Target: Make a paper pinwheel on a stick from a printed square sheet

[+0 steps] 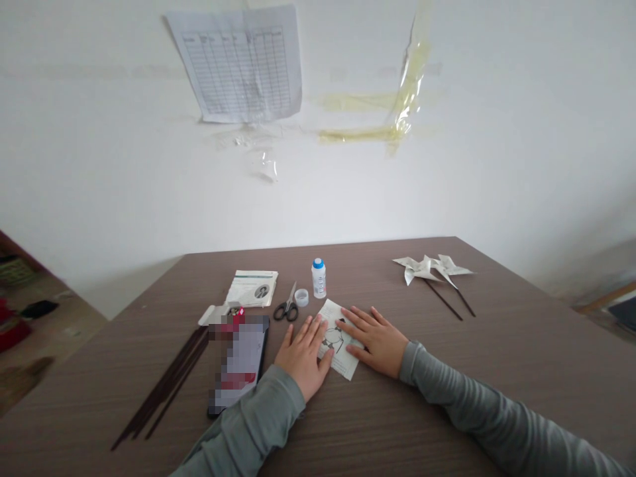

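Both hands lay flat, no real grip: left hand (301, 354) and right hand (376, 339) pressing a paper square (339, 339) on the tabletop (447, 411). Looked like creasing; folding a corner probably came next.

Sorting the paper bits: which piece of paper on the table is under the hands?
The printed sheet pinned flat by both hands, left hand and right hand; the booklet and pinwheels lie untouched.
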A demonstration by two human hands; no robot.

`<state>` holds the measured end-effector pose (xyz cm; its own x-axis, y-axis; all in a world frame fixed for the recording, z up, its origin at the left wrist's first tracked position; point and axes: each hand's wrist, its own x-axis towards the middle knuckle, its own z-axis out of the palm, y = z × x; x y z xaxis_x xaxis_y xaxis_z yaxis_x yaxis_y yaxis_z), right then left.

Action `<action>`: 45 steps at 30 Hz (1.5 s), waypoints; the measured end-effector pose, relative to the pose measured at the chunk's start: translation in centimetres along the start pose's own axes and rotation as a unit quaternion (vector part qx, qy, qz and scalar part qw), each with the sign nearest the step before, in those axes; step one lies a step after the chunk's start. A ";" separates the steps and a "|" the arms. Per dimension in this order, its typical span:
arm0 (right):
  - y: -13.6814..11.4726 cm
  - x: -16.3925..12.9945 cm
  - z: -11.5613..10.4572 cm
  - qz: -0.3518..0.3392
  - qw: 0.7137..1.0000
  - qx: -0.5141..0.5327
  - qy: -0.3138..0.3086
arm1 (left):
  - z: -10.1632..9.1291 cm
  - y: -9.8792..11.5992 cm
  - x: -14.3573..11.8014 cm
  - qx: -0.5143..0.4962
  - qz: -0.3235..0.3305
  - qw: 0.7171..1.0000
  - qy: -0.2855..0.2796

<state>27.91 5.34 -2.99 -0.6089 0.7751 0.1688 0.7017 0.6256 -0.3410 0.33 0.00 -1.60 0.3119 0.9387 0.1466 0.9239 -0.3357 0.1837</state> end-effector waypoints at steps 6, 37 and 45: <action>2.3 0.0 -1.3 0.101 0.993 -0.054 -0.038 | -0.3 -0.4 -0.1 0.036 -0.017 0.999 -0.006; 4.9 0.4 -0.1 -0.032 0.997 0.058 0.033 | 2.6 -1.0 0.0 -0.012 -0.011 0.999 0.028; 6.6 0.4 -1.7 -0.016 0.988 0.146 -0.054 | 1.6 -2.4 0.9 -0.094 0.006 0.995 -0.042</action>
<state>32.90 9.91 -3.56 -0.6760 0.7314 0.0904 0.5541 0.5853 -0.5920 -1.21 1.77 -3.44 0.3481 0.9349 0.0696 0.8645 -0.3489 0.3618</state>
